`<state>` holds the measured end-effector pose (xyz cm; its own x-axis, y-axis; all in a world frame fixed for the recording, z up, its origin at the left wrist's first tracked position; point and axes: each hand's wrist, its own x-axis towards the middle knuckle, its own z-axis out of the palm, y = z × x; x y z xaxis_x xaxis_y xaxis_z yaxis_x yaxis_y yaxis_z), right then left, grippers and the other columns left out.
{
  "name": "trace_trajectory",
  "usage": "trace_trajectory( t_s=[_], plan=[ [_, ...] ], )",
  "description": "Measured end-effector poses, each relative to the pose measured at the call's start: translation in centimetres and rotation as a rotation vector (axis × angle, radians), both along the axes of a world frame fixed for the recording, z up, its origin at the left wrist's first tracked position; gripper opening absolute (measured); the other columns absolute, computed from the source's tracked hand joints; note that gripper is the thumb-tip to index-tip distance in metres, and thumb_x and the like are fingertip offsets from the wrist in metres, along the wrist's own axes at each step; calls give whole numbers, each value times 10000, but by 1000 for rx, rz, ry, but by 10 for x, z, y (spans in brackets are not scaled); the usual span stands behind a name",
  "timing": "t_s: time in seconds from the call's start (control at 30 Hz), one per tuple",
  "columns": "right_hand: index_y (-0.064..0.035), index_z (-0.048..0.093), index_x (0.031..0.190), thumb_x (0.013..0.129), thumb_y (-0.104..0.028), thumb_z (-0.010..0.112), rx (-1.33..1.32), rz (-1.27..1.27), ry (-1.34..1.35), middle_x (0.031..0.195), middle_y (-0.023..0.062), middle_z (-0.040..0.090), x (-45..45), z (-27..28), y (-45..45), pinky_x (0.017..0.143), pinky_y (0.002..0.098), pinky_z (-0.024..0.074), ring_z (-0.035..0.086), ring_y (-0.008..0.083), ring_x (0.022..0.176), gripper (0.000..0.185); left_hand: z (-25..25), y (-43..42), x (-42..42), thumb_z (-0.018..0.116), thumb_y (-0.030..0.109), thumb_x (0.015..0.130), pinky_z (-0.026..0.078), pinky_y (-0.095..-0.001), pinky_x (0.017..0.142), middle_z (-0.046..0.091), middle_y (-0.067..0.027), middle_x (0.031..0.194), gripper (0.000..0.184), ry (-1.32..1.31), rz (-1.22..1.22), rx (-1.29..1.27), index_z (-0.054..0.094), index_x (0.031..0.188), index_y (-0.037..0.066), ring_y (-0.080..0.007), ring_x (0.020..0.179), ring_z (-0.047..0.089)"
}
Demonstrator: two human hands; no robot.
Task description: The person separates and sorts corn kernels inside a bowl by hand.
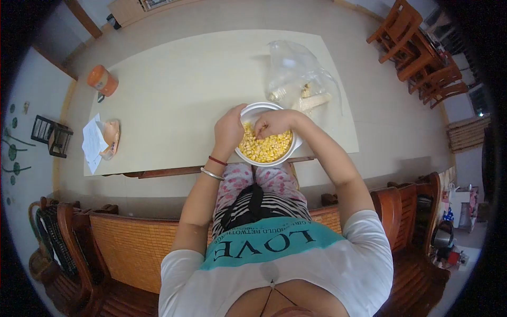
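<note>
A white bowl [293, 153] full of loose yellow corn kernels [268, 148] stands at the table's near edge. My left hand [229, 128] is closed on the bowl's left rim, with a red string and a silver bangle at the wrist. Inside the bowl, my right hand [273, 124] reaches over the kernels with its fingers bent together; what they hold, if anything, is too small to make out. Just beyond the bowl lies a clear plastic bag [296, 66], with pale corncobs [312, 101] at its near end.
On the left of the pale table [174, 90] are an orange container [102, 80], white papers [93, 141] and an orange packet [111, 138]. Wooden chairs [400, 31] stand at the back right. A wooden bench [129, 245] is behind me.
</note>
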<state>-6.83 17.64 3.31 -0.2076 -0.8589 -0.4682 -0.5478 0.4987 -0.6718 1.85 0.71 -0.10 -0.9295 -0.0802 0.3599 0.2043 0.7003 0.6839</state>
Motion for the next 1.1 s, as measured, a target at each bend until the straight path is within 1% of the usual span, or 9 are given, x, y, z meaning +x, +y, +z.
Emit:
trace_trajectory(
  t_s=[0.1, 0.2, 0.3, 0.4, 0.5, 0.6, 0.7, 0.9, 1.1],
  plan=[
    [-30, 686, 944, 824, -147, 654, -129, -33, 19, 1023, 97, 667, 5, -1, 17, 812, 320, 475, 620, 213, 919, 172, 1, 1, 0, 470, -22, 795, 500, -416, 764, 651, -147, 1025, 376, 7, -1, -1, 615, 1122, 93, -338, 916, 624],
    [-22, 672, 945, 810, -95, 647, -174, -94, 123, 1054, 100, 653, 14, 3, 30, 831, 338, 481, 618, 242, 942, 156, 2, 1, 0, 468, -20, 799, 500, -416, 767, 652, -147, 1023, 374, 6, 0, 0, 617, 1122, 98, -338, 916, 625],
    [-23, 671, 910, 796, -112, 620, -276, -214, 250, 931, 147, 669, 20, -4, 36, 790, 367, 489, 636, 287, 887, 152, 0, 1, 0, 465, -16, 803, 500, -417, 770, 652, -147, 1024, 373, 19, 0, 10, 618, 1123, 101, -337, 918, 624],
    [-26, 665, 902, 785, -90, 616, -439, -258, 378, 948, 160, 656, 27, 1, 39, 798, 385, 489, 625, 313, 902, 142, 1, 1, 0, 464, -11, 807, 500, -419, 773, 653, -146, 1028, 369, 12, -7, 14, 619, 1124, 101, -337, 921, 624],
    [-27, 663, 873, 775, -76, 618, -402, -365, 340, 925, 161, 639, 36, 18, 42, 797, 392, 484, 614, 322, 891, 118, 5, 1, 1, 465, -8, 811, 500, -420, 775, 653, -144, 1031, 364, -5, -5, 8, 619, 1123, 99, -336, 925, 624],
    [-9, 645, 854, 754, -28, 654, -322, -343, 401, 911, 134, 617, 46, 21, 51, 753, 368, 490, 613, 294, 851, 103, 4, 1, 1, 468, -4, 814, 500, -419, 776, 653, -143, 1033, 359, -21, -3, -8, 619, 1122, 100, -336, 929, 624],
    [-24, 640, 791, 761, -66, 625, -324, -306, 305, 860, 151, 591, 61, 30, 51, 758, 400, 483, 602, 331, 844, 54, 2, 0, 0, 468, -3, 815, 501, -418, 780, 653, -141, 1042, 357, -11, -3, -8, 620, 1122, 100, -335, 936, 624],
    [-12, 620, 767, 752, -40, 613, -346, -403, 509, 875, 157, 597, 61, 7, 49, 776, 417, 487, 602, 336, 869, 33, -2, 0, -1, 462, 0, 818, 505, -413, 793, 652, -146, 1063, 356, -3, -5, -3, 622, 1122, 90, -333, 950, 625],
    [-14, 628, 800, 752, -49, 617, -453, -488, 589, 879, 162, 604, 64, -1, 49, 773, 423, 487, 601, 348, 866, 61, 2, 1, 1, 460, 5, 822, 506, -410, 801, 652, -154, 1062, 347, -21, -1, -15, 621, 1122, 74, -332, 953, 627]
  ],
)
